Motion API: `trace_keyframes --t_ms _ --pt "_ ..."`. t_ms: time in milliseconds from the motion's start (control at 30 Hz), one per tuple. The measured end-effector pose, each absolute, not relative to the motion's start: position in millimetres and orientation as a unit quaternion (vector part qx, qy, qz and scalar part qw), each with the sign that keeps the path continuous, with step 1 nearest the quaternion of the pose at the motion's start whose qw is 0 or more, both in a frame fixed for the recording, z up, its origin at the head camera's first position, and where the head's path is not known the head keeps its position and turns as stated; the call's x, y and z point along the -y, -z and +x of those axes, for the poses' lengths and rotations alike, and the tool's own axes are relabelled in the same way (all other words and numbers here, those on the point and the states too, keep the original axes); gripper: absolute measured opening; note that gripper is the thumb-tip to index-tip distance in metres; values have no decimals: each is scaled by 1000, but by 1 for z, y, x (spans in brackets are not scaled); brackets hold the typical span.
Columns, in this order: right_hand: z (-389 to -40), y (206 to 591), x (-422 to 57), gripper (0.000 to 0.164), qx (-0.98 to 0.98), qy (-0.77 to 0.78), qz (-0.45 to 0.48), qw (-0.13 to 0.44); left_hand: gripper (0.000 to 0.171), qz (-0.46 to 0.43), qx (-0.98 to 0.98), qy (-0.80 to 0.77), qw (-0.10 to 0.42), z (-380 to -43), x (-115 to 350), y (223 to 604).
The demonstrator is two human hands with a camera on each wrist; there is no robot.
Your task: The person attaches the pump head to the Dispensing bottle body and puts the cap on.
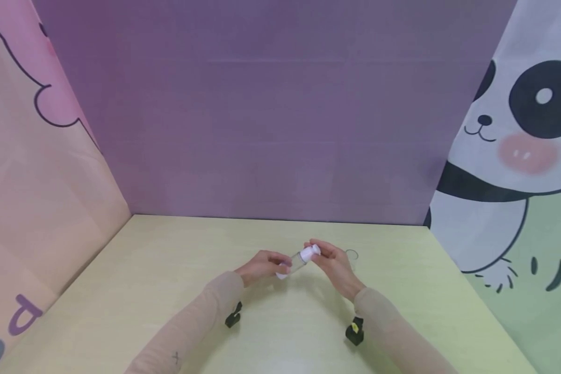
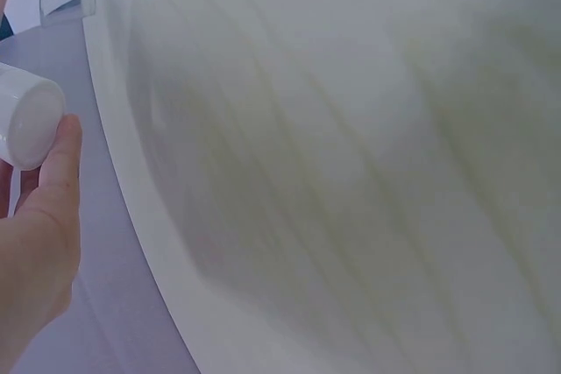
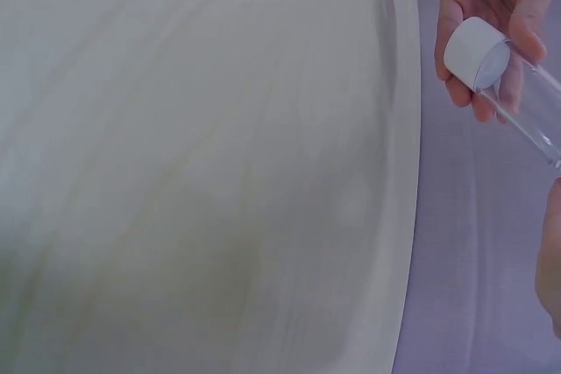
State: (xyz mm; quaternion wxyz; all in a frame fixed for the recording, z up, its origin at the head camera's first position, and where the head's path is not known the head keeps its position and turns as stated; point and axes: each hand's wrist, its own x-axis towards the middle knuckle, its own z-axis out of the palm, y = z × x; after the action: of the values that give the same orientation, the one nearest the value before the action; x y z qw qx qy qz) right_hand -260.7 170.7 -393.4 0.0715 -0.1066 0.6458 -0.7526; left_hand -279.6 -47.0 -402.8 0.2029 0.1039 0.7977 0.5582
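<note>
A clear cylindrical bottle (image 1: pixel 298 262) with white ends is held tilted between the two hands, above the table. My left hand (image 1: pixel 261 267) grips its lower white end, the base (image 3: pixel 473 52), with the thumb and fingers around it. At the upper end, my right hand (image 1: pixel 337 266) pinches the white top (image 1: pixel 308 253) between thumb and fingers. The left wrist view shows the flat underside of the white base (image 2: pixel 37 124) beside the fingers. In the right wrist view, the right hand is mostly cut off at the edge.
A small transparent cup-like piece (image 1: pixel 352 254) stands on the pale table (image 1: pixel 168 259) just beyond the right hand. Black wrist devices hang under both sleeves. A purple wall (image 1: pixel 271 130) rises behind the table, with printed panels on both sides.
</note>
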Motion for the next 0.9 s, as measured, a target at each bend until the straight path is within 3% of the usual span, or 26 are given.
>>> trace_keyframes --t_ms 900 --pt "-260 396 -171 43 -699 710 -73 48 35 115 -800 -556 194 -277 47 400"
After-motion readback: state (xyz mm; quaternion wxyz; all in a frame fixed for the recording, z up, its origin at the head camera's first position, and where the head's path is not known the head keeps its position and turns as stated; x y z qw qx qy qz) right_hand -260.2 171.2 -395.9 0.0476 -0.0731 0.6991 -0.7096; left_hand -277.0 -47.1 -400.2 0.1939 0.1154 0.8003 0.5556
